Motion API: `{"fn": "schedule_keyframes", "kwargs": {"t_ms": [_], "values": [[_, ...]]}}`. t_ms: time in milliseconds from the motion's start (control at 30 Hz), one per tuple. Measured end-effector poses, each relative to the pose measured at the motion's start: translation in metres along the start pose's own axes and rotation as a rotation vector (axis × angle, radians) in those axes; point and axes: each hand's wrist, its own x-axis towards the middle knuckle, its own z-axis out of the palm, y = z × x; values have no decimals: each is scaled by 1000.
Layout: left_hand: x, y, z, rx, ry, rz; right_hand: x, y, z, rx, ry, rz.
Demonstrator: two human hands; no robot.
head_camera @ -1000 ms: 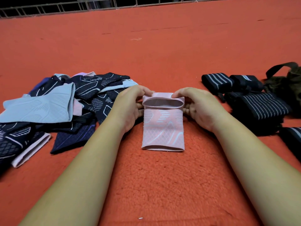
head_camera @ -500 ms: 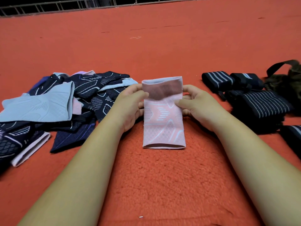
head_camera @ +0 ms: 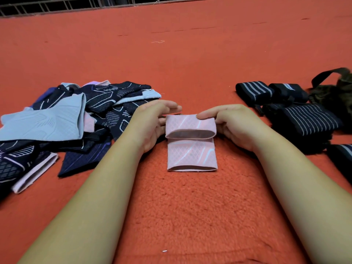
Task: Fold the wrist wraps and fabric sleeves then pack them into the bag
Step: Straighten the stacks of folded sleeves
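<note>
A pink fabric sleeve (head_camera: pixel 191 153) lies on the red carpet in front of me, its far end folded back toward me over the middle. My left hand (head_camera: pixel 150 122) holds the fold's left edge, fingers behind it. My right hand (head_camera: pixel 230 122) pinches the fold's right edge, thumb on top. A heap of unfolded navy, light-blue and pink sleeves (head_camera: pixel 62 128) lies at the left. Rolled black wrist wraps (head_camera: pixel 304 121) with grey stripes sit at the right. The dark olive bag (head_camera: pixel 341 92) with a black strap lies at the far right edge.
Red carpet (head_camera: pixel 181 216) covers the whole floor. A metal railing (head_camera: pixel 57 6) runs along the far edge. Another striped wrap (head_camera: pixel 342 159) lies at the right border.
The sleeve's far end was raised upright half a second ago; both hands have since brought it down toward me, folding it over the sleeve's middle.
</note>
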Motion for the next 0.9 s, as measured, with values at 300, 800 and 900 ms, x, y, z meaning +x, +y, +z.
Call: {"fn": "schedule_keyframes", "kwargs": {"t_ms": [300, 800, 900], "values": [[4, -8, 0, 35, -55, -42, -3, -3, 3, 157, -59, -23], [-6, -8, 8, 63, -206, -79, 1, 2, 3, -1, -13, -82], [-4, -10, 9, 55, -193, -29, -1, 1, 3, -118, 2, -78]]}}
